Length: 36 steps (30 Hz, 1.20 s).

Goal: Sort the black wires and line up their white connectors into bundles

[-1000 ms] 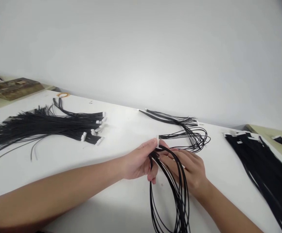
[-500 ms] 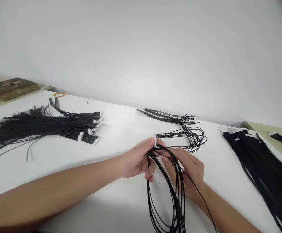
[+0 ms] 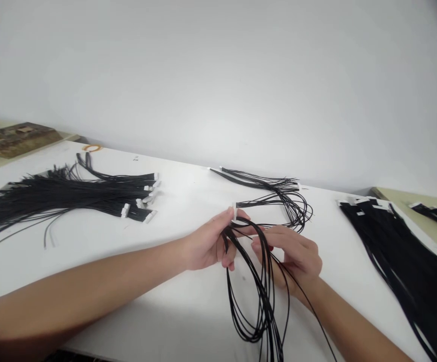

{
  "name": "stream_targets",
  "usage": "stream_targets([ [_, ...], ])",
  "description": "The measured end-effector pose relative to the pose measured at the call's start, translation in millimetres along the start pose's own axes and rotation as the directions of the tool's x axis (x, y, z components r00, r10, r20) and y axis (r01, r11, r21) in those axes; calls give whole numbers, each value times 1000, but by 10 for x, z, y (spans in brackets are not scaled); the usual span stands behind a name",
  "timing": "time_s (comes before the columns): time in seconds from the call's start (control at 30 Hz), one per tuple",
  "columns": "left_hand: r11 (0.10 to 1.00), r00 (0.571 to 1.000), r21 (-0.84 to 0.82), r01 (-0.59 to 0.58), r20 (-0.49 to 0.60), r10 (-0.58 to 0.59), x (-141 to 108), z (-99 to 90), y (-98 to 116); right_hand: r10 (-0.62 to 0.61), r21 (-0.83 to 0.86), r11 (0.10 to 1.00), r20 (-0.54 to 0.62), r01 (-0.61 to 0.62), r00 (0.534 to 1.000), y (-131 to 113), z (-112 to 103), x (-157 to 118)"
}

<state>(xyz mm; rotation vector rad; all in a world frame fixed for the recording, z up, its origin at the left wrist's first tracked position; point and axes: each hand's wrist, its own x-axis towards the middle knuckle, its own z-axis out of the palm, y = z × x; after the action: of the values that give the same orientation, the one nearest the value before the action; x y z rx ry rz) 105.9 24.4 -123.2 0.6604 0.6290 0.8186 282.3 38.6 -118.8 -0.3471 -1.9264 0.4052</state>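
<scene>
My left hand (image 3: 208, 244) is closed on a white connector (image 3: 235, 211), thumb on its near face. Black wires (image 3: 265, 301) run from the connector and hang in loops below it, some passing through the left fingers. My right hand (image 3: 299, 254) is closed just to the right, with thumb and forefinger pinching a thin black wire among the loops. The exact wire end is hidden by the fingers. Behind both hands, a looped black wire harness (image 3: 297, 208) lies on the white table (image 3: 181, 311).
To the left lies a thick pile of black wires (image 3: 71, 193) with white connectors. Another black bundle (image 3: 403, 261) with white connectors lies on the right. An orange ring (image 3: 92, 148) sits near the back edge. A brown board (image 3: 18, 138) stands at far left, before a pale wall (image 3: 218, 80).
The view has shifted slightly. Both hands and the connector sit a little higher and left. The right hand has drawn slightly away from the left, and the hanging loops have swung and spread.
</scene>
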Motion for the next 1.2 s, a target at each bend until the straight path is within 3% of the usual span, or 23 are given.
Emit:
stream_targets([
  [0.13, 1000, 998, -15, 22, -52, -23, -19, 16, 15, -101, 61, 994, 92, 95, 991, 0, -71, 82],
  [0.43, 1000, 996, -2, 17, -83, -17, -17, 39, 18, -7, 77, 997, 287, -16, 958, 6, -245, 124],
  [0.73, 999, 992, 35, -5, -122, 10, -22, 74, 25, 55, 108, 990, 295, -90, 954, 57, -337, 190],
  [0.87, 998, 992, 56, 12, -129, -4, -27, 89, 33, 227, 193, 943, 229, -272, 947, 115, -312, 154],
  [0.93, 998, 990, 61, 17, -143, -8, -33, 98, 36, 395, 264, 862, 186, -433, 900, 137, -288, 126],
  [1.03, 998, 985, 60, 0, -172, 11, -37, 102, 33, 628, 346, 690, 149, -636, 763, 168, -255, 102],
  [1.1, 999, 983, 46, -12, -180, 21, -35, 98, 29, 705, 428, 598, 120, -677, 699, 196, -249, 107],
  [1.2, 999, 984, 21, -28, -174, 32, -30, 89, 25, 775, 593, 501, 17, -630, 632, 249, -279, 141],
])
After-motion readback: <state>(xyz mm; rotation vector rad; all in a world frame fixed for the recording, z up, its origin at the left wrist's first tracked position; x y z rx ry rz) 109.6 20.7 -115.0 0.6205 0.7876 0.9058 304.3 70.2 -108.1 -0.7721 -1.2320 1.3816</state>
